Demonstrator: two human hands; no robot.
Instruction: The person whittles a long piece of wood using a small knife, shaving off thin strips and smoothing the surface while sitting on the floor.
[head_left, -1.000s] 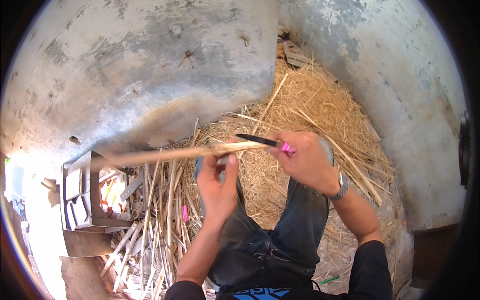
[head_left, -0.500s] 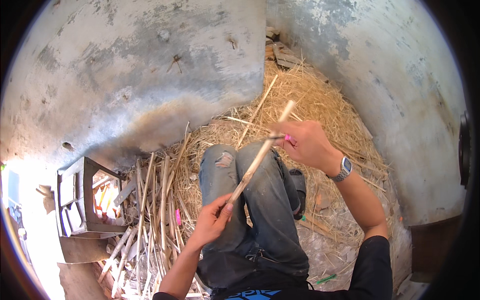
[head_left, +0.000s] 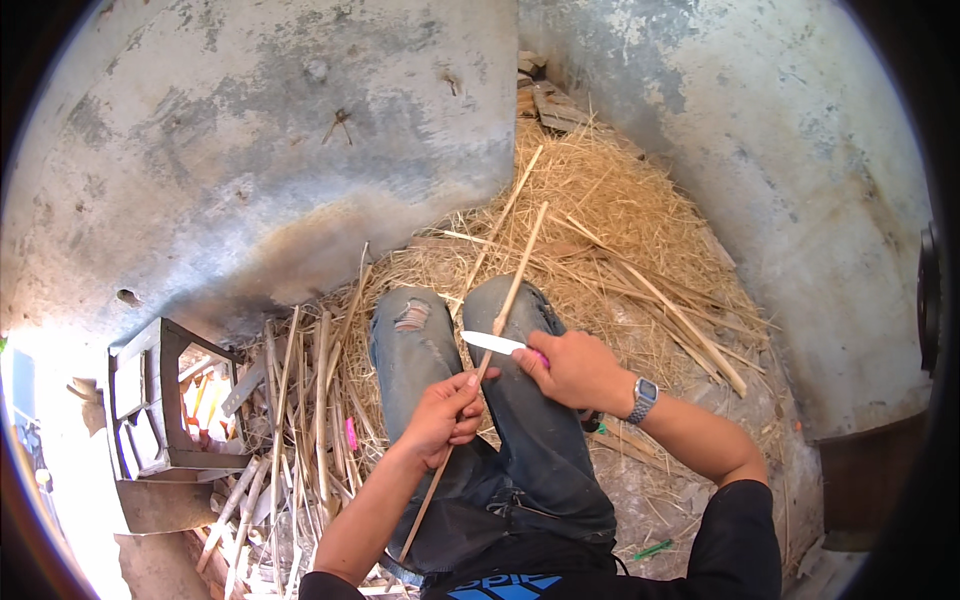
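Observation:
A long, pale wooden stick (head_left: 518,282) slants across my lap, its far end beyond my knees and its thinner, darker end down by my left thigh. My left hand (head_left: 447,412) is closed round its lower part. In my right hand (head_left: 578,368) is a knife (head_left: 488,341) with a bright blade and a pink handle mostly covered by my fingers. The blade crosses the stick just below a knot, a little above my left hand, and appears to touch it.
Wood shavings (head_left: 610,205) are heaped on the floor ahead. Several sticks (head_left: 325,400) lie at my left, beside a dark wooden frame (head_left: 170,400). Grey walls (head_left: 300,120) stand ahead and at my right. A green object (head_left: 652,550) lies on the floor at right.
My right hand has drawn the knife back toward me along the stick. More of the stick now reaches below my left hand, and its far end lies further left.

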